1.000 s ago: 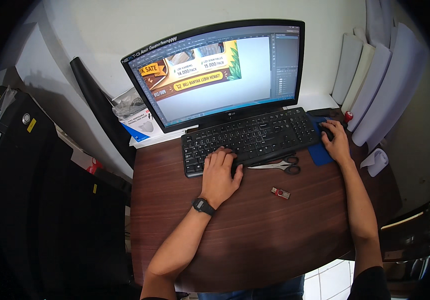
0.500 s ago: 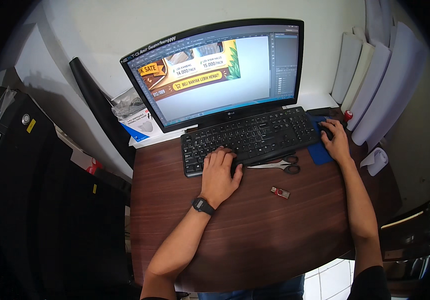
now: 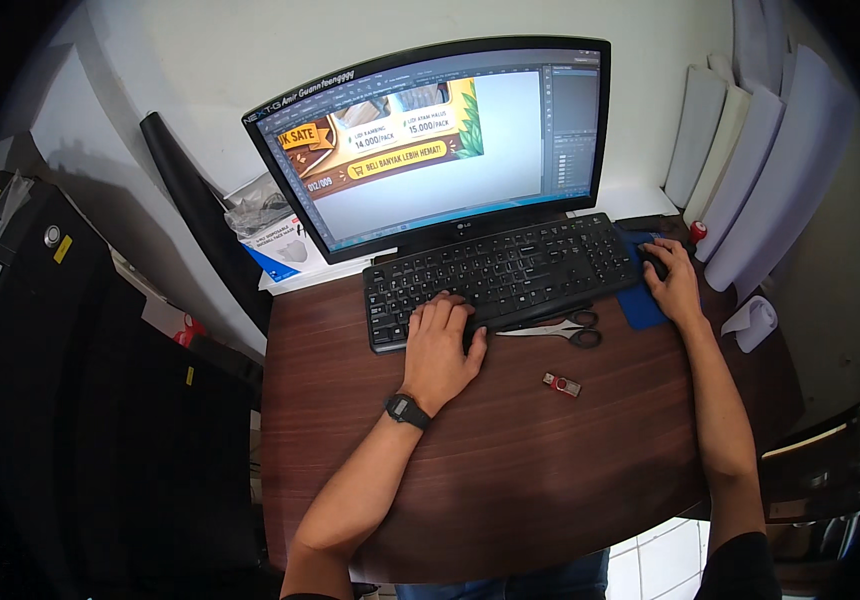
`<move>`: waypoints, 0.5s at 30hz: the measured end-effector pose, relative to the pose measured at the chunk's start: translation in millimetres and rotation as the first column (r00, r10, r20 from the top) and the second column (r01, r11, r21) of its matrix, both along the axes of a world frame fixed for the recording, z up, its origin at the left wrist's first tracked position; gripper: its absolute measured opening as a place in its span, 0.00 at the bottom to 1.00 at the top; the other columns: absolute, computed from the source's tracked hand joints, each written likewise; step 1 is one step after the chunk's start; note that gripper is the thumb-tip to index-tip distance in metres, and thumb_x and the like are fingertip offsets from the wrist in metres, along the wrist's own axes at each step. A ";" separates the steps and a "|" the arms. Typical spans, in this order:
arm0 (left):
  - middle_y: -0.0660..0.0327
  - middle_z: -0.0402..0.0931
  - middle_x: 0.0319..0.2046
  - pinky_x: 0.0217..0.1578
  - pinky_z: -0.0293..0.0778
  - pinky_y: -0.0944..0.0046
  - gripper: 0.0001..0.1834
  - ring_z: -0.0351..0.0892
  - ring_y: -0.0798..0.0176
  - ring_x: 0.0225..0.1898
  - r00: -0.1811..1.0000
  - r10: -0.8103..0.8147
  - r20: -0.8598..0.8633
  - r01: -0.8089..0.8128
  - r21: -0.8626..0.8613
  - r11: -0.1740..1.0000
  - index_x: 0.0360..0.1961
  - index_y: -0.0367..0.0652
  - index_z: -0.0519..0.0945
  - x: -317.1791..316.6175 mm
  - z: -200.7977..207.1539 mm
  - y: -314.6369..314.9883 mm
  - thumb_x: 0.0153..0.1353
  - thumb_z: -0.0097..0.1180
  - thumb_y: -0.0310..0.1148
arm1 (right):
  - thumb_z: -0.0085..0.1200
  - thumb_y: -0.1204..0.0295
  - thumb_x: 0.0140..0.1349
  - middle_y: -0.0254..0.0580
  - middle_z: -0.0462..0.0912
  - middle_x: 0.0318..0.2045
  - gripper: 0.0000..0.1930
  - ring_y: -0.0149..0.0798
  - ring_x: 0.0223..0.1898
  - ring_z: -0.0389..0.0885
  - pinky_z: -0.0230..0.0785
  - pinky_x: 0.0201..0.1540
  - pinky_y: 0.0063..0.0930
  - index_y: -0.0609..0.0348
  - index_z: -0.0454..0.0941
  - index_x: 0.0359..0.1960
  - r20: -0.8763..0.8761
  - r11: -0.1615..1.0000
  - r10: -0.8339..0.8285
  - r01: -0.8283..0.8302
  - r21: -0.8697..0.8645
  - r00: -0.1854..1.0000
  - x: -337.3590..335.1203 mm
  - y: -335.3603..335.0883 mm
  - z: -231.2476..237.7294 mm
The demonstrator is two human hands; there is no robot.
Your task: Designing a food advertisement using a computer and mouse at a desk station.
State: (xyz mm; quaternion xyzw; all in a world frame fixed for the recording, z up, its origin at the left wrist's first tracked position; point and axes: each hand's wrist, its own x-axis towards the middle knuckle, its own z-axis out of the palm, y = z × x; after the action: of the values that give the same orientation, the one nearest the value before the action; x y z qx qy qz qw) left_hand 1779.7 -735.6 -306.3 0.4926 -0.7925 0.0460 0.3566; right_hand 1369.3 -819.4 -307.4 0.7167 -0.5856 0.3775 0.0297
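My left hand (image 3: 440, 350) rests on the lower left of a black keyboard (image 3: 550, 262), its fingers laid over the keys and the thumb stretched apart near the front edge. A black watch (image 3: 407, 411) is on that wrist. At the keyboard's right end, my right hand (image 3: 674, 285) is curved over a black computer mouse (image 3: 654, 264) on a blue mouse pad (image 3: 640, 308). The monitor (image 3: 430, 215) behind the keyboard displays a yellow and brown food poster layout in an editing program.
Scissors (image 3: 580, 330) with black handles lie just in front of the keyboard. Nearer me on the brown desk (image 3: 510, 470) is a red and silver USB stick (image 3: 562, 384). Paper rolls (image 3: 750, 170) stand at the right, by a red-topped stamp (image 3: 697, 231). A box (image 3: 280, 250) sits left of the monitor.
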 end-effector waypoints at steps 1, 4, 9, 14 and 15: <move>0.51 0.77 0.54 0.63 0.66 0.48 0.18 0.74 0.45 0.60 1.000 -0.001 0.006 0.001 -0.035 0.999 0.50 0.38 0.80 0.0 -0.2 -0.3 0.60 0.67 0.33 | 0.62 0.73 0.64 0.52 0.80 0.58 0.18 0.56 0.62 0.77 0.70 0.66 0.42 0.58 0.85 0.55 0.001 1.000 -0.002 0.002 -0.001 1.000 0.2 0.1 0.2; 0.51 0.77 0.54 0.63 0.66 0.48 0.19 0.74 0.45 0.60 1.000 0.002 0.013 -0.001 -0.049 0.999 0.50 0.38 0.80 0.1 -0.2 -0.4 0.60 0.67 0.33 | 0.62 0.73 0.63 0.51 0.80 0.58 0.18 0.55 0.62 0.77 0.70 0.66 0.42 0.59 0.85 0.55 0.008 1.000 0.004 -0.004 -0.012 1.000 -0.4 -0.9 -1.7; 0.51 0.77 0.54 0.63 0.65 0.47 0.19 0.73 0.45 0.61 1.000 0.003 0.001 -0.003 -0.028 1.000 0.50 0.38 0.81 -0.3 -0.6 -0.5 0.60 0.67 0.33 | 0.62 0.73 0.62 0.51 0.80 0.58 0.18 0.55 0.62 0.77 0.70 0.66 0.42 0.58 0.85 0.55 0.022 1.000 0.013 -0.012 -0.016 1.000 -2.5 -2.2 -3.4; 0.52 0.77 0.54 0.63 0.65 0.47 0.18 0.73 0.45 0.62 1.000 0.004 -0.003 -0.004 -0.029 1.000 0.50 0.38 0.81 -0.3 -0.8 -0.6 0.60 0.67 0.33 | 0.63 0.73 0.62 0.51 0.80 0.58 0.18 0.55 0.62 0.78 0.70 0.66 0.42 0.58 0.85 0.55 0.018 1.000 0.012 -0.012 -0.015 1.000 -2.0 -2.4 -3.3; 0.52 0.78 0.53 0.63 0.66 0.47 0.17 0.73 0.45 0.63 1.000 -0.007 0.001 0.007 -0.025 1.000 0.49 0.38 0.81 -0.6 0.0 -0.4 0.61 0.67 0.33 | 0.63 0.73 0.62 0.51 0.80 0.58 0.18 0.55 0.62 0.77 0.70 0.66 0.42 0.58 0.85 0.55 0.022 1.000 0.006 -0.006 -0.006 1.000 -2.1 -2.1 -3.0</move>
State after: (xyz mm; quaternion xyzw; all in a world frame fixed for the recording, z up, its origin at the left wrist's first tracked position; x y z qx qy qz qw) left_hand 1779.1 -735.9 -306.3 0.4854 -0.7936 0.0548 0.3627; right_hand 1367.2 -821.5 -310.4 0.7141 -0.5826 0.3872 0.0244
